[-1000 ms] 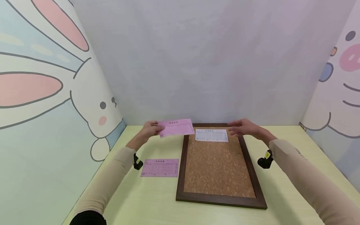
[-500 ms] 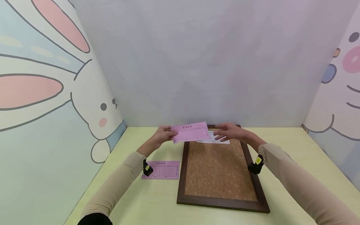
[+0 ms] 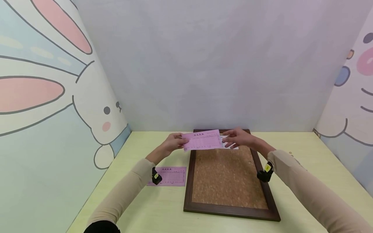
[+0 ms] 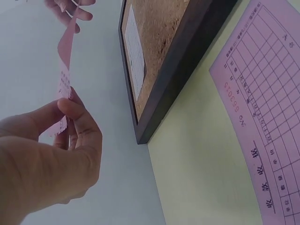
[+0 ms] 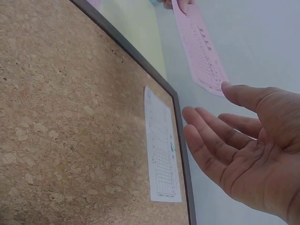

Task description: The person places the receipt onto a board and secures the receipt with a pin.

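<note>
My left hand (image 3: pixel 171 144) pinches the left end of a pink receipt slip (image 3: pixel 203 140) between thumb and fingers, holding it raised over the far end of a framed cork board (image 3: pixel 229 178). In the left wrist view this slip bends toward the other hand. My right hand (image 3: pixel 240 138) has its fingers loosely spread at the slip's right end, and its thumb tip (image 5: pixel 227 87) overlaps the slip's corner in the right wrist view. A white printed slip (image 5: pixel 161 150) lies on the cork near the far frame edge, partly hidden in the head view by the raised slip and right hand.
Another pink receipt slip (image 3: pixel 172 176) lies flat on the pale yellow table (image 3: pixel 151 207), left of the board, partly covered by the left wrist camera (image 3: pixel 156 176). A grey wall (image 3: pixel 198 81) rises behind the board, with cartoon panels at both sides.
My left hand has carried the pink slip rightward over the board's far end, now covering part of the white slip. My right hand has moved left toward the pink slip's free end.
</note>
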A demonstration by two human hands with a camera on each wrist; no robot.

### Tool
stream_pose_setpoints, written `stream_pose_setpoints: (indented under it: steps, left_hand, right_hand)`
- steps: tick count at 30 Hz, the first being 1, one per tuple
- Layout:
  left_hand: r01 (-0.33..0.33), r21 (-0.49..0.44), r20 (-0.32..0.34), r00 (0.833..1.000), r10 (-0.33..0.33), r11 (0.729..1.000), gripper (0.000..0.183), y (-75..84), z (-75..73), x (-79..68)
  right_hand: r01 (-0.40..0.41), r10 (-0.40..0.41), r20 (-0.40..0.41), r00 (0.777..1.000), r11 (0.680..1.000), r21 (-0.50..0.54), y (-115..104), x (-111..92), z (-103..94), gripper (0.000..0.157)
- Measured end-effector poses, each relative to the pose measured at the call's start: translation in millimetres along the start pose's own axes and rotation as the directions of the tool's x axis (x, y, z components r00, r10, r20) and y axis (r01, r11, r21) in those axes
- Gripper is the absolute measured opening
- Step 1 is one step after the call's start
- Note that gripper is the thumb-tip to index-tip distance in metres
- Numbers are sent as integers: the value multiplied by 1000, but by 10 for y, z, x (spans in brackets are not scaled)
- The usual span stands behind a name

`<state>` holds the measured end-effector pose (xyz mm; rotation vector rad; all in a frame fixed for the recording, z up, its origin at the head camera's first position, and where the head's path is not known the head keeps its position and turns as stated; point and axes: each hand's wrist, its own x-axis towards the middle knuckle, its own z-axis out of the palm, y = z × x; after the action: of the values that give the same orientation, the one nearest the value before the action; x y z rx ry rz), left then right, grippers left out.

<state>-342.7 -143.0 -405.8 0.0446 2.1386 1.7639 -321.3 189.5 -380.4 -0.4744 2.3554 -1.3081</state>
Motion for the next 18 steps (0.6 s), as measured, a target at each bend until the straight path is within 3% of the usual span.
stream_pose_setpoints:
  steps: [10, 18]
  left_hand:
    - [-21, -12, 65, 998, 21, 1000, 14, -13, 213, 2]
    - [-36, 80, 118, 993, 27, 996, 23, -92, 339, 53]
  right_hand:
    - [-9, 9, -66, 998, 1000, 10, 82, -48, 4, 45]
    - [-6, 8, -112, 994, 1000, 14, 288, -128, -25, 29]
